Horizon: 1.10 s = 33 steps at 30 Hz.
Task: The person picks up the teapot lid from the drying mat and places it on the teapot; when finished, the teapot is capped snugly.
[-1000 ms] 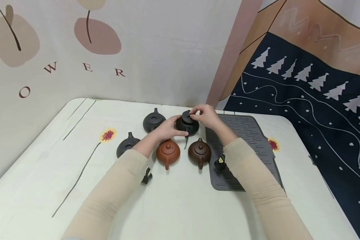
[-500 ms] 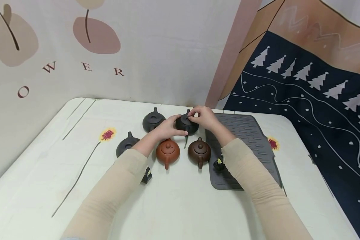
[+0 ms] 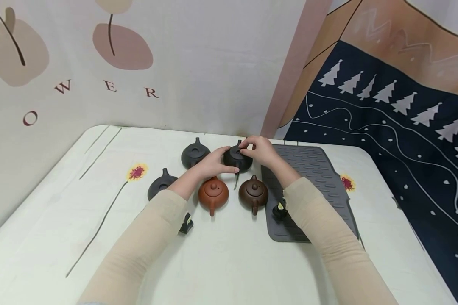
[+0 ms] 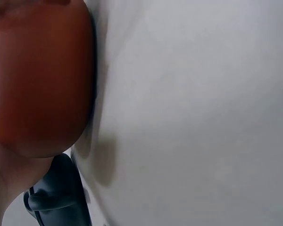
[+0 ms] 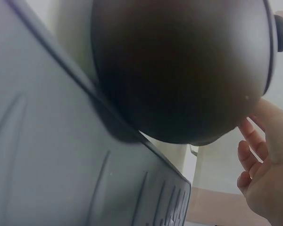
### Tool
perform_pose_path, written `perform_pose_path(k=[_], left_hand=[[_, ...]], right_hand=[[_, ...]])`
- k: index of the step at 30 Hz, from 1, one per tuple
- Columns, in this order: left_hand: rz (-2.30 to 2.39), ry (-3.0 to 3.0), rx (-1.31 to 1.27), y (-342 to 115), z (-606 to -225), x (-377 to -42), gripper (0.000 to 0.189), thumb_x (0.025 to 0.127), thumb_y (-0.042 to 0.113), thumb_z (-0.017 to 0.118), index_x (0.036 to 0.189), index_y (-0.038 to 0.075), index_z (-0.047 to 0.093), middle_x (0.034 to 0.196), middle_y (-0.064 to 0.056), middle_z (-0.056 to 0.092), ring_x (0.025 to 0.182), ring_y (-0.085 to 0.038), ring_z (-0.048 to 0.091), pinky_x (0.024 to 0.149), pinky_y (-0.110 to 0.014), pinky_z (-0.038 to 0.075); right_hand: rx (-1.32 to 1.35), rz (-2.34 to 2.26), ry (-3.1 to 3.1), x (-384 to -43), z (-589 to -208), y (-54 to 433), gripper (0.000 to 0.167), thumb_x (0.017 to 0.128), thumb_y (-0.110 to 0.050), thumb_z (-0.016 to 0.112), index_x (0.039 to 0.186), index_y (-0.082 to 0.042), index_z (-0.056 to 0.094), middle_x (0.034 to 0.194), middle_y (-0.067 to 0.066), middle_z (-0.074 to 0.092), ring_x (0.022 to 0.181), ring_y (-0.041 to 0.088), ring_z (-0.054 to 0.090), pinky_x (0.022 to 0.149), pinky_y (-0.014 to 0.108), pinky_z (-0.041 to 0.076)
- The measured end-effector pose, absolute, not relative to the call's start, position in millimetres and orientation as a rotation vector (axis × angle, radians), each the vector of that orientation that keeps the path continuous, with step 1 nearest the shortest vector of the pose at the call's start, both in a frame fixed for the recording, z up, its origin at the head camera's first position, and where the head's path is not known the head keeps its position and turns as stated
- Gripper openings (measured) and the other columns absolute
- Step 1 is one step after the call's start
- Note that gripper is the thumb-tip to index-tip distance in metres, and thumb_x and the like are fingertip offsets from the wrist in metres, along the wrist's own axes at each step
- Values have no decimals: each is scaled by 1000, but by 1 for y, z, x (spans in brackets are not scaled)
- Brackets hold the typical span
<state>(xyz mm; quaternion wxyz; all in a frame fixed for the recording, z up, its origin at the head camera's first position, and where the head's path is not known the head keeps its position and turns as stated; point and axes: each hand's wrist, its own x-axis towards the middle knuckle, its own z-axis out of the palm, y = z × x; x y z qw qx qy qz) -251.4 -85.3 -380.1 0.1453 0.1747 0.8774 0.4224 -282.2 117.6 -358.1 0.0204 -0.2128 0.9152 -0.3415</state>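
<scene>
At the back of the table stands a black teapot point(image 3: 238, 164), my left hand point(image 3: 213, 164) curved round its left and near sides. My right hand point(image 3: 260, 150) pinches the top of its flat lid point(image 3: 235, 151), which sits on the pot's mouth. The fingertips partly cover the lid. An orange-red clay teapot point(image 3: 213, 194) and a dark brown teapot point(image 3: 253, 194) stand nearer me. The orange-red one fills much of the left wrist view; in the right wrist view the brown one hides part of my right hand point(image 5: 273, 165).
Two more black teapots, one behind point(image 3: 195, 153) and one nearer point(image 3: 162, 184), stand left of the held one. A dark grey ridged mat point(image 3: 313, 186) lies to the right, under my right forearm. A patterned cloth wall point(image 3: 213, 84) rises behind the table point(image 3: 213, 262).
A second ago the lid stood raised above the black teapot's mouth. My right hand has lowered it onto the pot and still pinches it. The left hand has kept its place.
</scene>
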Motion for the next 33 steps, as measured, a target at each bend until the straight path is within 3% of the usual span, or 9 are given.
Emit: perform_pose_path(k=[13, 18, 24, 33], left_hand=[[1169, 2601, 561, -99, -352, -241, 88, 86, 46, 68, 153, 9, 23, 154, -13, 26, 139, -29, 26, 107, -47, 30], [1164, 2637, 594, -109, -332, -229, 80, 89, 41, 66, 152, 13, 25, 154, -9, 27, 138, -29, 30, 107, -46, 30], [1139, 2688, 673, -125, -319, -215, 73, 90, 35, 68, 149, 11, 33, 151, -6, 34, 139, -23, 28, 107, -44, 30], [1101, 2789, 731, -163, -304, -189, 61, 90, 33, 68, 141, 7, 47, 142, -7, 47, 135, -24, 35, 107, -44, 30]], right_hand=[[-735, -1182, 2868, -269, -337, 143, 21, 91, -17, 67, 108, -5, 71, 103, 8, 64, 83, 24, 50, 66, 35, 42], [-729, -1221, 2918, -258, -325, 163, 20, 92, -19, 67, 107, -7, 72, 104, 6, 64, 83, 22, 50, 67, 36, 43], [-712, -1216, 2996, -236, -312, 190, 19, 91, -20, 68, 106, -9, 71, 106, 4, 63, 84, 19, 50, 67, 36, 42], [-720, -1071, 3168, -210, -313, 244, 17, 92, -19, 67, 104, -8, 72, 103, 1, 63, 82, 15, 51, 67, 32, 41]])
